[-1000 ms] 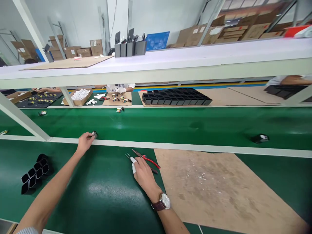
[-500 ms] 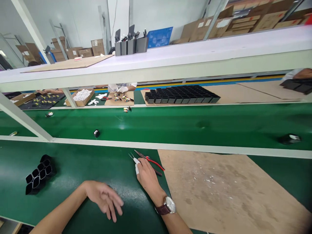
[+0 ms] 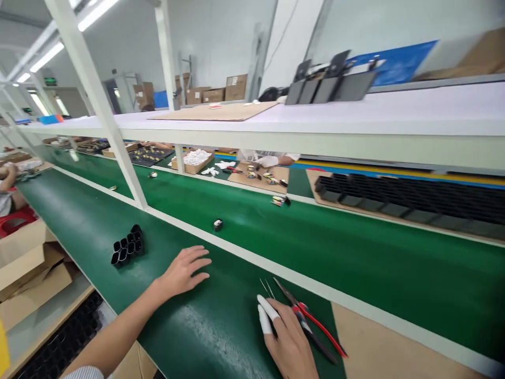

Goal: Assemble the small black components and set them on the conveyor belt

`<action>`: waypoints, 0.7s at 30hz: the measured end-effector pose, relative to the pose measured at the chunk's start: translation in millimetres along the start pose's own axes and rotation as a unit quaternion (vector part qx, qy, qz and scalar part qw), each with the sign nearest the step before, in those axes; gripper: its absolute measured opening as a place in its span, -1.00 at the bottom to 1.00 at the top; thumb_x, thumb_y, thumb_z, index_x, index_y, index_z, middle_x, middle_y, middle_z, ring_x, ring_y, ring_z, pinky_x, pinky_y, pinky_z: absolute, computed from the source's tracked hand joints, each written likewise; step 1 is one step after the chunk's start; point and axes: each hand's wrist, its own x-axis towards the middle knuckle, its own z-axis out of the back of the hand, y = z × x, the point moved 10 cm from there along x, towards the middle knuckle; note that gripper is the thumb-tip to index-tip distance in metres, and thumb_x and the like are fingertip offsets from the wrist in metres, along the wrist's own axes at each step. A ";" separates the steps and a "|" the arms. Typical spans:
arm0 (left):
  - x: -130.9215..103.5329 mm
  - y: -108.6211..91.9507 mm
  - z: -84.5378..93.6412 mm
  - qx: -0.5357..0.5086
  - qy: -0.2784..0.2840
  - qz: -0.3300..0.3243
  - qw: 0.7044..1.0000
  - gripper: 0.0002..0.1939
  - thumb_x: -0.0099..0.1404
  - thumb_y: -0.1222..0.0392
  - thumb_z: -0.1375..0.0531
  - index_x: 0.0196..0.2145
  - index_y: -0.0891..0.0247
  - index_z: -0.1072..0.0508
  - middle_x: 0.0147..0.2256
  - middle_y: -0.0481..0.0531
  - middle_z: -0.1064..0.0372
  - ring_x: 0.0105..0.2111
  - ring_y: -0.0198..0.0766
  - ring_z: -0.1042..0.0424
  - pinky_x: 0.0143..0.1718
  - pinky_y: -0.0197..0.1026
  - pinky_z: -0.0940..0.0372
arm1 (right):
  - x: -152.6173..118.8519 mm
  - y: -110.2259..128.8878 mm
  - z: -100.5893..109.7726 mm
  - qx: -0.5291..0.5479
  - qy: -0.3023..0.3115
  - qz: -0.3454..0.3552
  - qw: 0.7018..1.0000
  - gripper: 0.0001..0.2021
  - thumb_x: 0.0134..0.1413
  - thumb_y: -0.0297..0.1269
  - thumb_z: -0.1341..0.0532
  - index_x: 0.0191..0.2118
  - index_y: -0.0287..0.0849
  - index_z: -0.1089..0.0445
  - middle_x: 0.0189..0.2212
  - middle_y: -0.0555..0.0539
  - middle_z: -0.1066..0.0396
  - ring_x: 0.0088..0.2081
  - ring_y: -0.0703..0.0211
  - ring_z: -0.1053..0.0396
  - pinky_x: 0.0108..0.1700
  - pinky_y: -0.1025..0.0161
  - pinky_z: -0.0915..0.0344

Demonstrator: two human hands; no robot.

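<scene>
My left hand (image 3: 183,271) is over the green bench, fingers spread and empty. Just beyond it, across the pale rail, a small black housing with a white top (image 3: 218,225) sits on the green belt. My right hand (image 3: 290,337), wearing white finger cots on two fingers, is low over the bench with its fingers closed on tweezers. Two thin tweezer tips (image 3: 269,290) poke out past the cots; the rest is hidden under the hand. Right beside it lie red-and-black pliers (image 3: 302,310). A cluster of black square cups (image 3: 128,246) stands left of my left hand.
A pale rail (image 3: 244,255) divides bench and belt. Small wired parts (image 3: 280,200) ride the belt. Opposite, a co-worker's gloved hand (image 3: 268,161) is over a cardboard sheet; rows of black cups (image 3: 410,202) stand right. A white post (image 3: 118,142) rises left. Open cartons (image 3: 27,258) are below the bench.
The view has swung left. My left hand has moved forward toward the rail and turned palm down. My right hand stays by the pliers with the tweezers.
</scene>
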 end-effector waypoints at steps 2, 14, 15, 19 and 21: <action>-35.7 40.2 41.8 0.089 -0.040 0.081 0.992 -0.35 0.33 -0.04 -0.36 0.31 0.10 -0.35 0.34 0.29 -0.22 0.40 0.25 -0.08 0.33 0.30 -0.08 | -2.7 2.5 -4.8 0.019 0.010 0.012 1.000 -0.57 0.37 -0.37 -0.09 0.30 -0.05 -0.27 -0.04 -0.23 -0.48 -0.07 -0.11 -0.51 -0.04 -0.03 -0.48; -218.8 223.6 131.3 0.029 0.044 0.377 0.925 0.43 0.04 -0.36 -0.43 0.50 -0.05 0.48 0.51 0.32 0.46 0.45 0.47 0.18 0.28 0.41 -0.13 | -5.1 17.3 -22.7 0.024 0.053 0.048 0.997 -0.67 0.42 -0.29 -0.04 0.19 -0.13 -0.34 -0.02 -0.22 -0.50 -0.06 0.00 -0.54 -0.06 0.17 -0.50; -210.6 221.8 125.3 0.018 0.026 0.360 0.933 0.41 0.06 -0.36 -0.42 0.50 -0.06 0.47 0.51 0.30 0.44 0.45 0.45 0.17 0.29 0.38 -0.14 | -6.3 16.5 -24.4 0.021 0.053 0.049 0.997 -0.68 0.42 -0.30 -0.04 0.18 -0.14 -0.35 -0.02 -0.22 -0.50 -0.05 0.00 -0.54 -0.05 0.18 -0.50; -178.3 215.2 101.7 0.006 -0.046 0.324 0.945 0.39 0.07 -0.37 -0.42 0.50 -0.04 0.44 0.50 0.27 0.40 0.46 0.39 0.21 0.36 0.39 -0.05 | -7.1 15.4 -25.9 0.017 0.061 0.057 0.996 -0.68 0.43 -0.29 -0.01 0.15 -0.14 -0.37 -0.02 -0.21 -0.51 -0.04 0.04 -0.55 -0.06 0.25 -0.49; -166.5 213.9 93.5 -0.001 -0.072 0.311 0.948 0.40 0.07 -0.39 -0.41 0.51 0.01 0.43 0.50 0.28 0.41 0.47 0.37 0.24 0.38 0.38 0.01 | -5.8 16.1 -24.9 0.017 0.067 0.059 0.996 -0.66 0.43 -0.30 0.01 0.16 -0.14 -0.37 -0.03 -0.20 -0.51 -0.06 0.06 -0.56 -0.09 0.28 -0.50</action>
